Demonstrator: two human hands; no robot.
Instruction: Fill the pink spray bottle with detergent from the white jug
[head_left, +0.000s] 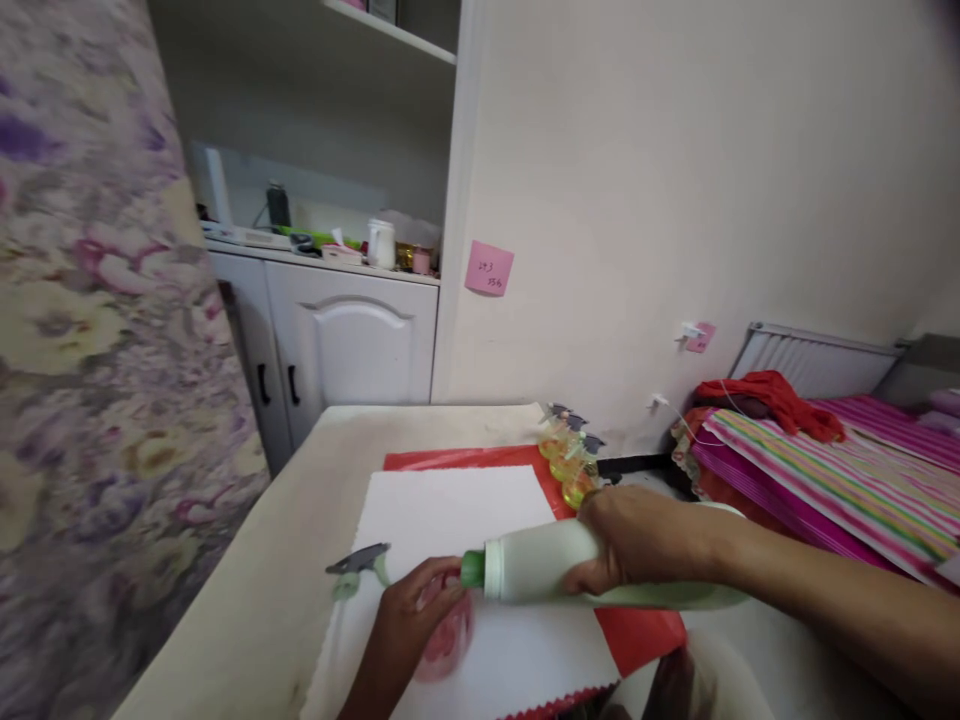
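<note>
My right hand [626, 540] grips a large pale green jug [544, 560], tipped almost level, its green spout [473, 569] pointing left. The spout meets the neck of a clear pink bottle [446, 640], which stands on a white sheet [450, 510]. My left hand [416, 605] closes its fingers round the top of that bottle, partly hiding the neck. Whether liquid is flowing cannot be made out. To the left of this hand, a grey and green spray trigger head [360, 568] lies at the sheet's edge.
Several spray bottles with yellow liquid [576, 488] stand at the table's far right corner. Red material [645, 640] shows under the white sheet. Beyond the cream table [285, 570] are a cabinet [360, 340] and a wall; a bed [840, 460] is at right, a floral curtain [97, 300] at left.
</note>
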